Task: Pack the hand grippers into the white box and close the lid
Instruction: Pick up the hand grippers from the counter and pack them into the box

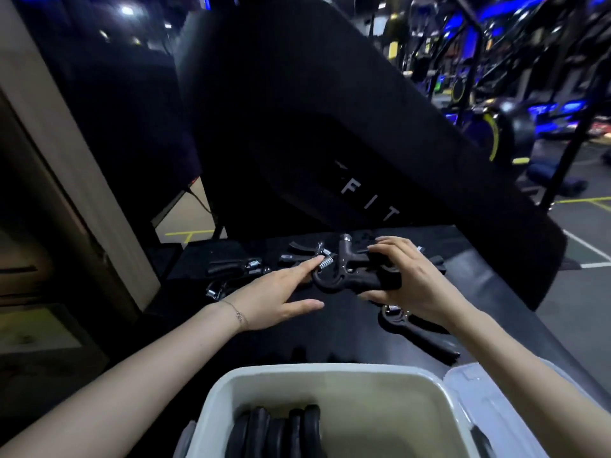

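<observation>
My right hand (410,282) grips the handles of a black hand gripper (347,276) with a silver spring, held just above the black surface. My left hand (281,292) is open, its fingertips touching the gripper's spring end. The white box (330,375) stands open at the bottom of the view, with several black hand grippers (281,431) lying in its left part. Another hand gripper (416,332) lies under my right wrist. More hand grippers (238,266) lie on the surface to the left and behind.
The box's translucent lid (472,385) lies beside the box on the right. A large black gym machine (330,143) rises right behind the work surface. A beige wall panel (49,143) stands on the left; gym equipment fills the far right.
</observation>
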